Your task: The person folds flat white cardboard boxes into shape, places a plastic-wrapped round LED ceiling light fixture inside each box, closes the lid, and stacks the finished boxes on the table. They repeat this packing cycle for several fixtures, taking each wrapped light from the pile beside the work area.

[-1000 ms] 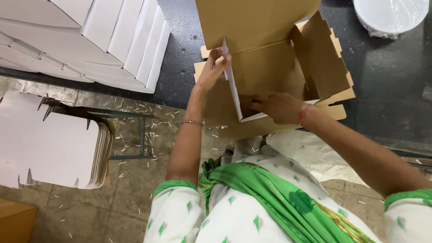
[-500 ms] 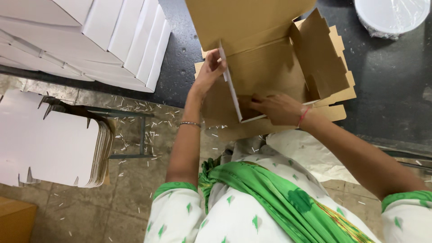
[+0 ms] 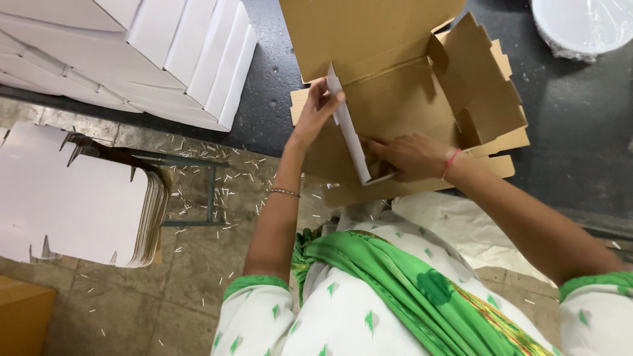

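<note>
A brown cardboard box point(image 3: 402, 99), half folded, lies on the dark worktop point(image 3: 573, 132) in front of me, with its lid flap standing up at the far side. My left hand point(image 3: 316, 109) pinches the top of the box's left side wall point(image 3: 349, 142), which shows a white outer face and stands upright. My right hand point(image 3: 409, 157) presses down inside the box at the near end of that wall, fingers spread on the cardboard. The right side wall point(image 3: 475, 79) is folded up. More flat brown cardboard point(image 3: 508, 142) lies under the box.
Folded white boxes point(image 3: 165, 53) are stacked on the worktop at the upper left. A pile of flat white die-cut sheets point(image 3: 72, 198) rests on a metal stand low on the left. A wrapped round white stack point(image 3: 583, 23) sits at the top right. Paper scraps litter the floor.
My left hand has slid slightly up along the white side wall and my right hand has pushed a little deeper at its base. The box has barely shifted.
</note>
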